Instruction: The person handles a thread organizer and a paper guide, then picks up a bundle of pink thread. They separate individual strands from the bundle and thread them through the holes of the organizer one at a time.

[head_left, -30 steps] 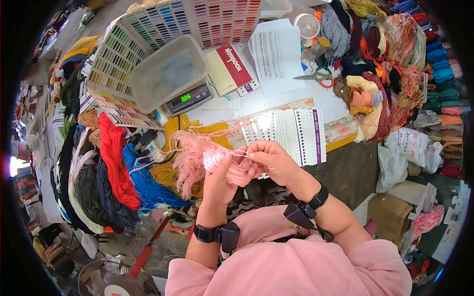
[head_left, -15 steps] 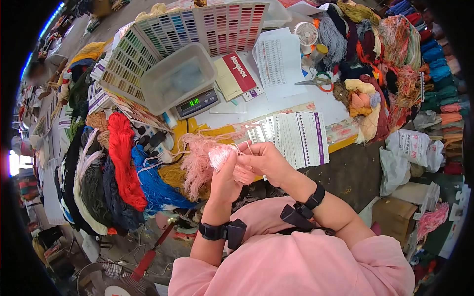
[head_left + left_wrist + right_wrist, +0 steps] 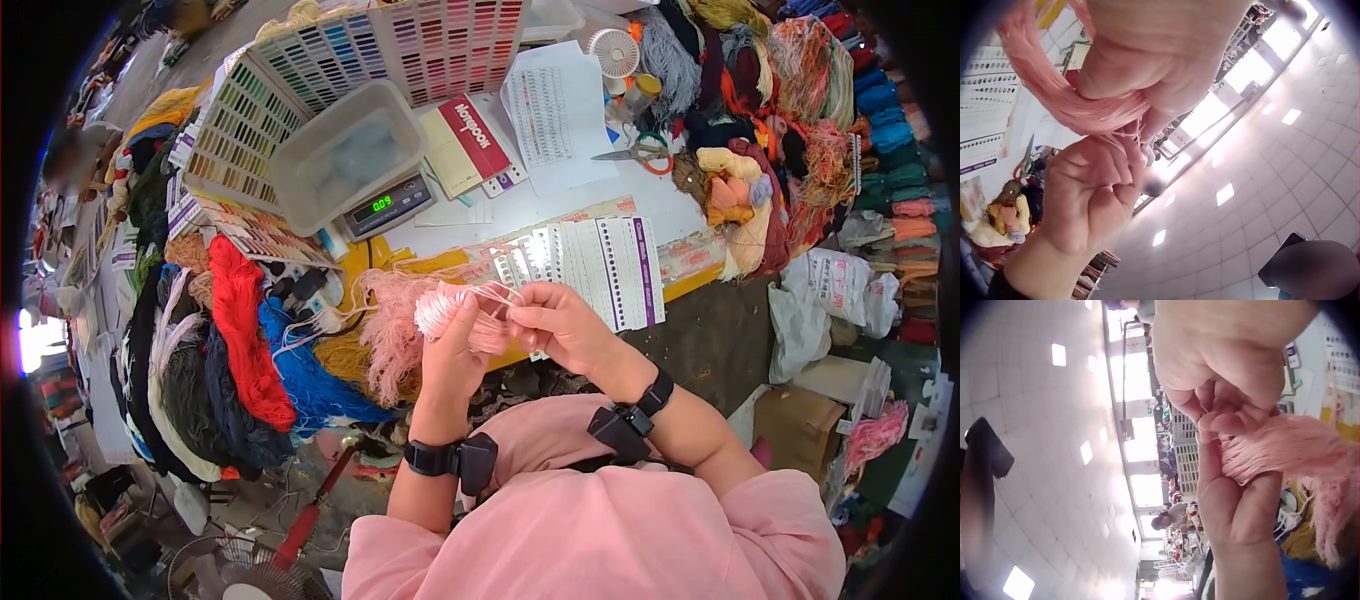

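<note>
A skein of pink thread [image 3: 440, 310] lies bunched in my left hand [image 3: 452, 362], whose thumb presses over its near side. Close on the right, my right hand [image 3: 562, 325] pinches loose pink strands [image 3: 497, 290] that run out from the skein. In the left wrist view the skein [image 3: 1063, 103] bends round beneath the left hand [image 3: 1154, 56], and the right hand's fingers [image 3: 1110, 156] are curled at the strands. The right wrist view shows the skein [image 3: 1279, 447] between both hands, their fingertips meeting at its end. A frayed pink bundle [image 3: 392, 325] hangs behind it.
Punched thread cards [image 3: 590, 270] lie ahead at the table edge. Beyond are a scale [image 3: 385, 205] with a plastic tub [image 3: 350, 155], a notebook [image 3: 468, 145] and scissors [image 3: 640, 155]. Coloured yarn hanks [image 3: 250, 330] crowd the left; more yarn [image 3: 740, 195] sits right.
My right hand has drawn slightly right, away from the skein, with the strands between its fingers. My left hand keeps its hold. The scale display went from 0.06 to 0.10, then 0.09.
</note>
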Motion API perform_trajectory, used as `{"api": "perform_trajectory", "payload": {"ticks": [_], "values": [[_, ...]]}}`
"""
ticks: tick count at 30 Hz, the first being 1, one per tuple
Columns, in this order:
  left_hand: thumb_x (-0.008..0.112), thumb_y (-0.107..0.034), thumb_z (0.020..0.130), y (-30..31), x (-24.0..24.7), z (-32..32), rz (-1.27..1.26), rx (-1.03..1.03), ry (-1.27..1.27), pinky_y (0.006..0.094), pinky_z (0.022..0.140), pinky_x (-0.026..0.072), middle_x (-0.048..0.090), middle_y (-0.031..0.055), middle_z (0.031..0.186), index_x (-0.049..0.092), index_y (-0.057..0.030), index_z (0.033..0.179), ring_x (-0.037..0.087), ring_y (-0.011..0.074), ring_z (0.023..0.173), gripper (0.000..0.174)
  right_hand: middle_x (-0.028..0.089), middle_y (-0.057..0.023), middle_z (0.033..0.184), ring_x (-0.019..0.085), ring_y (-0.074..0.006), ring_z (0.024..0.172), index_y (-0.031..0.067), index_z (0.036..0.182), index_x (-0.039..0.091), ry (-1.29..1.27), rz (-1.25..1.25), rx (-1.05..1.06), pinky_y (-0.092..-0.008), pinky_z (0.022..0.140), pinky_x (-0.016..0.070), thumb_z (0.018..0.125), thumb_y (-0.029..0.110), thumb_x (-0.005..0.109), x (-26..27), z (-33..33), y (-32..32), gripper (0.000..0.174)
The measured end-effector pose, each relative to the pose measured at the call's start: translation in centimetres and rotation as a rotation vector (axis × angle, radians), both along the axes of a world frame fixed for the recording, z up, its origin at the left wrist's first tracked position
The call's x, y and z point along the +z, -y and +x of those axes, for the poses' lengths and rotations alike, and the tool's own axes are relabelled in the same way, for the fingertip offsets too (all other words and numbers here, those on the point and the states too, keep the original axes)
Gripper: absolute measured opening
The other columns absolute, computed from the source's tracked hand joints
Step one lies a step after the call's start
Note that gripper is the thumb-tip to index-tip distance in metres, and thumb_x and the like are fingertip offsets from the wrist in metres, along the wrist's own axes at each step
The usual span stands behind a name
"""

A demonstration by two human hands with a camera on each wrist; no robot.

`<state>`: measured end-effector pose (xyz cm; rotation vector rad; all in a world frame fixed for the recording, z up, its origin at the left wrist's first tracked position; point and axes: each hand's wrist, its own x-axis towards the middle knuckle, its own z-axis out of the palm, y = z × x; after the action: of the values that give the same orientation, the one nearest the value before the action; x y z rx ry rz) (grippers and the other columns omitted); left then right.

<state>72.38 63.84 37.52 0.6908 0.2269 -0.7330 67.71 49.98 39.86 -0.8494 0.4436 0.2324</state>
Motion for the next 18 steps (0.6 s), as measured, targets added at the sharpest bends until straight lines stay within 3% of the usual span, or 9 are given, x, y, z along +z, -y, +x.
{"api": "perform_trajectory", "payload": {"ticks": [2, 5, 7, 9, 12, 14, 15, 16, 18], "values": [[0.046, -0.015, 0.086, -0.2, -0.7, 0.6, 0.023, -0.034, -0.096, 0.0292, 0.072, 0.0465, 0.056, 0.0114, 0.094, 0.052, 0.0041, 0.097, 0.055, 0.0188, 0.086, 0.023, 0.056, -0.0021, 0.073, 0.046, -0.0055, 0.054, 0.0041, 0.075, 0.055, 0.084, -0.295, -0.036, -0.017, 0.048, 0.037, 0.078, 0.007, 0.055, -1.4, -0.7, 1.6, 0.004], [0.043, -0.01, 0.085, -4.5, -5.7, 3.0, -0.509, -0.033, -0.129, 0.0303, 0.072, 0.0475, 0.055, 0.0108, 0.086, 0.051, 0.0028, 0.09, 0.055, 0.0187, 0.082, 0.016, 0.057, -0.005, 0.088, 0.047, -0.0067, 0.058, 0.0056, 0.082, 0.054, 0.103, 0.034, -0.309, -0.0181, 0.049, 0.0394, 0.08, 0.01, 0.054, -1.7, -1.2, 7.1, 0.005], [0.04, -0.007, 0.084, -8.9, -7.9, 3.9, 0.075, 0.308, 0.002, 0.0305, 0.071, 0.0476, 0.053, 0.0096, 0.078, 0.05, 0.0019, 0.088, 0.054, 0.0168, 0.074, 0.014, 0.057, -0.0068, 0.087, 0.048, -0.0084, 0.061, 0.0059, 0.082, 0.054, 0.207, 0.368, -0.426, -0.0209, 0.052, 0.0426, 0.082, 0.013, 0.052, -3.7, -2.5, 12.3, 0.007], [0.043, -0.004, 0.081, -19.4, -14.4, 5.8, -0.76, 0.111, -0.343, 0.0341, 0.07, 0.0466, 0.054, 0.0147, 0.084, 0.049, 0.0036, 0.092, 0.055, 0.0216, 0.076, 0.015, 0.055, -0.0063, 0.072, 0.048, -0.0121, 0.058, 0.0044, 0.077, 0.053, 0.149, 0.241, -0.458, -0.0275, 0.06, 0.0464, 0.08, 0.01, 0.052, -5.9, -3.6, 18.7, 0.007], [0.043, -0.01, 0.083, -32.5, -21.7, 4.2, 0.815, 0.271, 0.137, 0.0312, 0.065, 0.0464, 0.056, 0.0081, 0.076, 0.052, 0.0038, 0.096, 0.054, 0.0186, 0.059, 0.021, 0.05, -0.0013, 0.06, 0.045, -0.0127, 0.055, 0.0043, 0.064, 0.05, 0.019, -0.344, -0.88, -0.027, 0.058, 0.0423, 0.077, 0.008, 0.05, -9.5, -7.4, 34.8, 0.013], [0.043, -0.01, 0.082, -31.8, -19.6, 5.3, 0.61, 0.303, 0.054, 0.0288, 0.065, 0.046, 0.052, 0.0045, 0.069, 0.053, 0.0013, 0.095, 0.051, 0.0144, 0.057, 0.019, 0.044, 0.0003, 0.059, 0.043, -0.0097, 0.06, 0.0076, 0.059, 0.044, -0.04, -0.923, -1.006, -0.0249, 0.062, 0.038, 0.077, 0.008, 0.048, -8.2, -9.1, 41.5, 0.018], [0.044, -0.01, 0.082, -31.1, -18.2, 5.8, 0.504, 0.326, 0.009, 0.0277, 0.064, 0.0458, 0.05, 0.0027, 0.066, 0.053, 0.0, 0.094, 0.05, 0.0123, 0.056, 0.018, 0.043, 0.0011, 0.06, 0.043, -0.0084, 0.062, 0.0083, 0.059, 0.043, 0.085, -0.442, -1.265, -0.0242, 0.064, 0.0364, 0.078, 0.008, 0.047, -6.2, -7.8, 42.0, 0.019], [0.044, -0.01, 0.081, -30.1, -16.2, 6.4, 0.401, 0.345, -0.038, 0.0265, 0.064, 0.0456, 0.049, 0.0008, 0.062, 0.054, -0.0013, 0.093, 0.048, 0.0102, 0.055, 0.018, 0.042, 0.0022, 0.063, 0.042, -0.0069, 0.063, 0.0078, 0.065, 0.046, 0.086, -0.588, -0.992, -0.0235, 0.062, 0.035, 0.08, 0.011, 0.046, -6.4, -5.8, 39.7, 0.015], [0.037, -0.014, 0.086, -18.3, -17.6, 4.7, 1.054, 0.005, 0.434, 0.0199, 0.06, 0.0429, 0.05, 0.001, 0.075, 0.05, -0.0026, 0.106, 0.047, 0.0079, 0.062, 0.026, 0.047, 0.0005, 0.067, 0.046, -0.0113, 0.069, 0.0042, 0.076, 0.054, 0.08, -1.14, -0.613, -0.0259, 0.068, 0.0381, 0.081, 0.016, 0.047, -11.2, -2.6, 33.3, 0.015]]}}
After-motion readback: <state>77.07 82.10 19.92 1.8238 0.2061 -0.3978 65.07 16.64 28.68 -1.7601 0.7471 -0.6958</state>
